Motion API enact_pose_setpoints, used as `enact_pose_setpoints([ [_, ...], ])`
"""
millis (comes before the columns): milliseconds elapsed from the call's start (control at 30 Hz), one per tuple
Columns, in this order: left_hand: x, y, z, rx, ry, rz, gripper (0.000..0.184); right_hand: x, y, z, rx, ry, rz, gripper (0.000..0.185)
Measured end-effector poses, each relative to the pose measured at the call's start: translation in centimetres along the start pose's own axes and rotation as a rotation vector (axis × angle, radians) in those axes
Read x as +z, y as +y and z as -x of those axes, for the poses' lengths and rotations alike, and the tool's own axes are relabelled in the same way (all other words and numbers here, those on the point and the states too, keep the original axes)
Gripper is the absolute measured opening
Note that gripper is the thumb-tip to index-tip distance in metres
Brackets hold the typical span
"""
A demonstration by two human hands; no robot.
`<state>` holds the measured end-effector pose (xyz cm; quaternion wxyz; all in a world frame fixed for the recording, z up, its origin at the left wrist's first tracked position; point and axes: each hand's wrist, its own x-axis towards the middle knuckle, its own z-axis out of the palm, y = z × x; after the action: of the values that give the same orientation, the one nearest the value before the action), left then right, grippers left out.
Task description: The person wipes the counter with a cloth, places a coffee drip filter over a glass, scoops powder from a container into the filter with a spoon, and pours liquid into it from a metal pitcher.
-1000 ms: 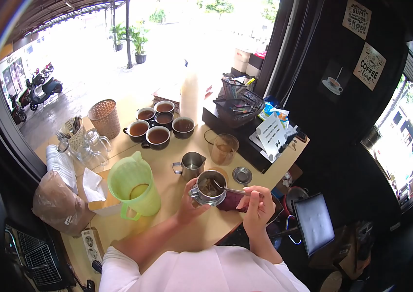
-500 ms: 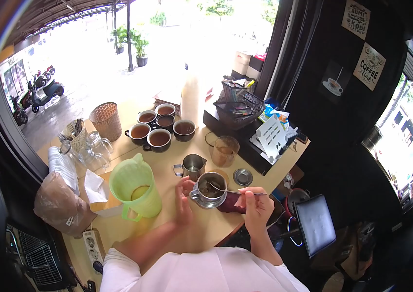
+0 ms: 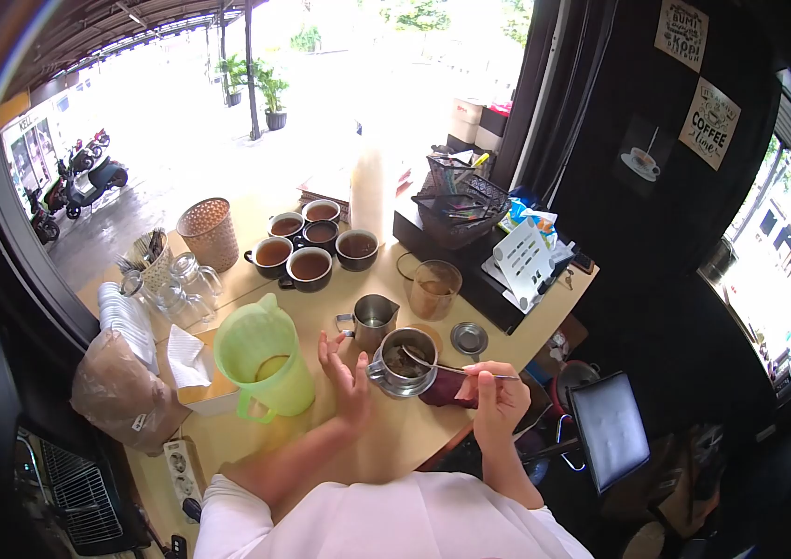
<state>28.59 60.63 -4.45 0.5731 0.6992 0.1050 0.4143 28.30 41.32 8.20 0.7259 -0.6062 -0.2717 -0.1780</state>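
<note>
My right hand (image 3: pixel 500 401) pinches the handle of a spoon (image 3: pixel 447 370), whose bowl end dips into a metal cup (image 3: pixel 382 373). Dark wet matter, perhaps tea leaves, lies inside this cup, which stands on a metal saucer (image 3: pixel 411 389). Just left of the cup, my left hand (image 3: pixel 349 382) is raised with its fingers apart, holding nothing. Behind the cup is a steel milk jug (image 3: pixel 375 328), and a small round metal piece (image 3: pixel 468 339) lies to the right. A dark red cloth (image 3: pixel 444 388) sits partly under my right hand.
A green plastic pitcher (image 3: pixel 265 359) stands left of my left hand. Several dark cups of brown drink (image 3: pixel 309 270) cluster farther back, near a clear brown-tinted container (image 3: pixel 434 289). Glass mugs (image 3: pixel 192 279), a woven bin (image 3: pixel 206 233) and a power strip (image 3: pixel 183 470) are at the left.
My left hand has drawn back left from beside the metal cup, its fingers spreading. My right hand still holds the spoon in the cup. The view has shifted slightly.
</note>
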Motion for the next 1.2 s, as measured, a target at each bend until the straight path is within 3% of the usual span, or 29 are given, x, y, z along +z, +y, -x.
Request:
enact_pose_setpoints([
  [67, -0.4, -0.1, 0.1, -0.033, -0.089, -0.129, 0.052, 0.0, -0.1, 0.0, -0.009, -0.003, 0.015, 0.019],
  [267, -0.5, 1.4, -1.7, -0.221, -0.235, -0.059, 0.058, -0.3, 0.0, 0.1, -0.032, -0.017, 0.049, 0.023],
  [567, 1.0, 0.0, -4.2, -0.345, -0.085, 0.335, 0.047, -0.1, 0.0, 0.1, 0.019, -0.021, -0.049, 0.016],
  [767, 1.0, 1.9, -5.6, -0.139, -0.051, 0.125, 0.038, -0.4, 0.0, 0.1, 0.032, -0.018, -0.024, 0.015],
  [1200, 0.8, 6.4, -9.0, -0.030, -0.078, 0.269, 0.033, -0.3, -0.2, -0.3, 0.072, 0.036, -0.057, 0.025],
])
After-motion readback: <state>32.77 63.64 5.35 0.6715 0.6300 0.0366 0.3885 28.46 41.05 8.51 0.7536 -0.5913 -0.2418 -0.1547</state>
